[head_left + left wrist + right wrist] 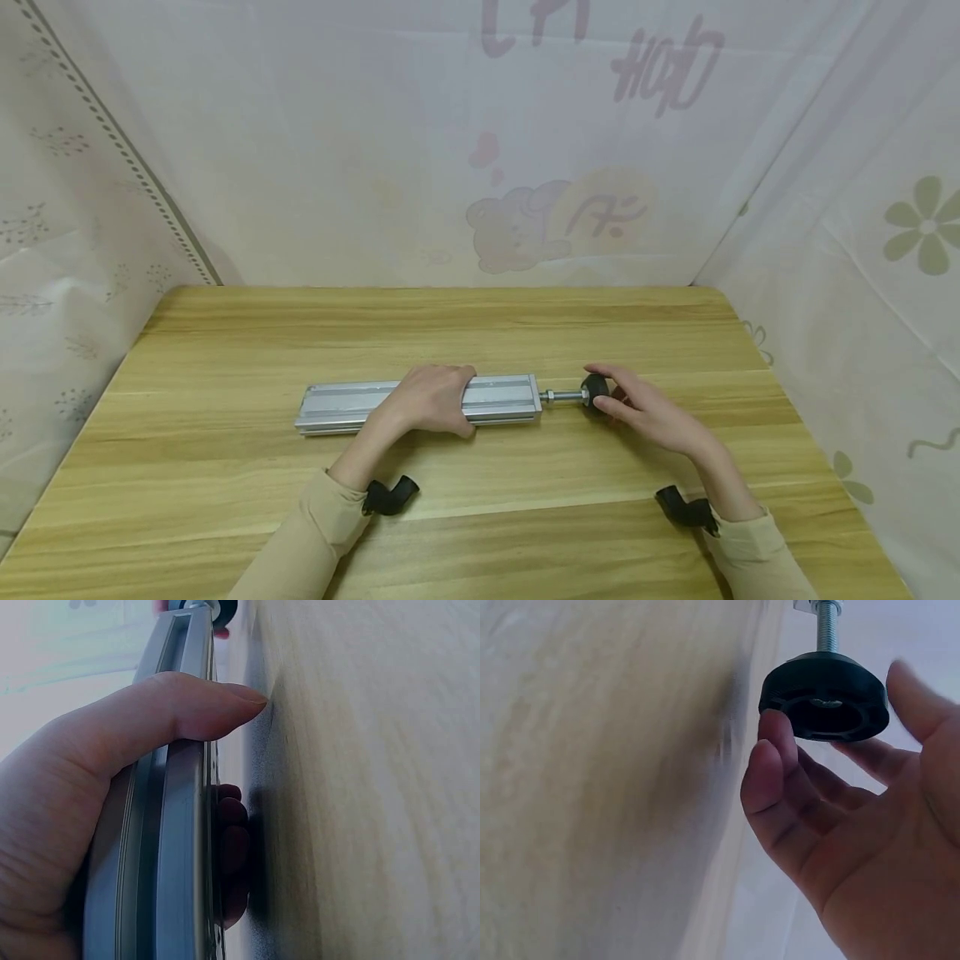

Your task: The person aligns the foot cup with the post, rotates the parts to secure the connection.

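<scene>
An aluminium profile (501,398), long, silver and grooved along its sides, lies crosswise before me. My left hand (433,398) grips it from above near its right half, thumb on the near side. In the left wrist view the fingertips (234,847) curl beneath the profile, between it and the wooden surface. From the profile's right end plate sticks out a threaded rod (567,396) with nuts, ending in a round black leveling foot (596,392). My right hand (651,410) is around that foot, its fingers curled at the rim and the thumb close against the opposite side.
The wood-grain table (480,325) stretches out under both hands. Pale printed cloth (360,167) hangs behind it and at both sides. Black curved pieces (390,496) sit at both wrists, by the beige sleeve cuffs (746,533).
</scene>
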